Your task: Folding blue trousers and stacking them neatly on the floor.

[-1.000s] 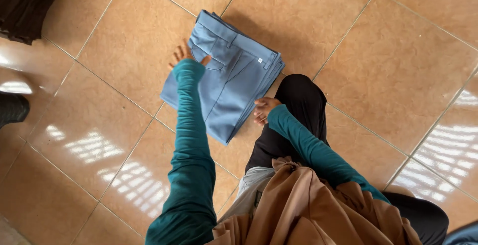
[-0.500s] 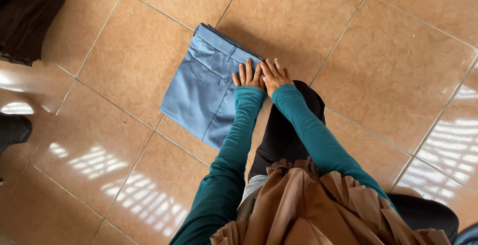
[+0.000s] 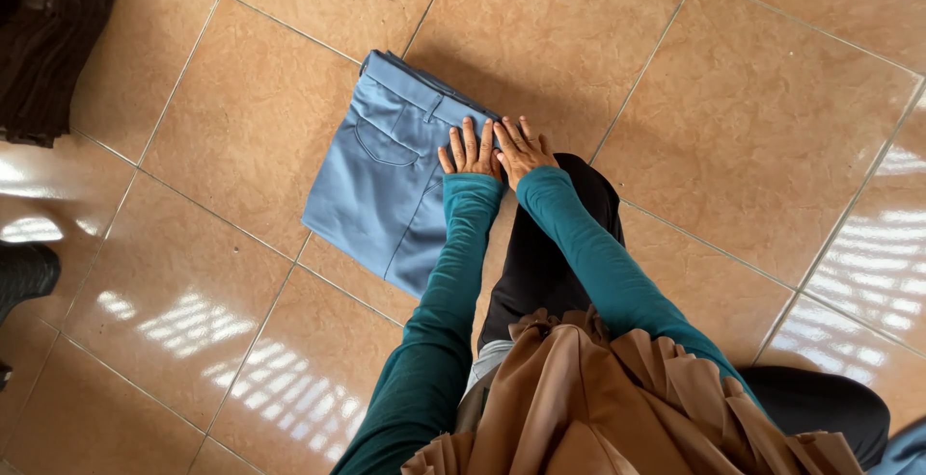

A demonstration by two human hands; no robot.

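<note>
Folded light blue trousers (image 3: 386, 186) lie flat on the tan tiled floor (image 3: 752, 128), waistband toward the top. My left hand (image 3: 470, 153) rests palm down on the right edge of the trousers, fingers spread. My right hand (image 3: 522, 149) lies flat right beside it, touching it, at the same edge near my black-clad knee (image 3: 579, 195). Both arms wear teal sleeves. Neither hand grips anything.
A dark brown pile of cloth (image 3: 48, 51) sits at the upper left. A dark object (image 3: 24, 277) lies at the left edge. A tan pleated garment (image 3: 617, 407) covers my lap. Glossy tiles reflect window light at the lower left and right.
My left hand came off the far left side of the trousers and joined my right hand at their right edge. The trousers now look narrower, folded over.
</note>
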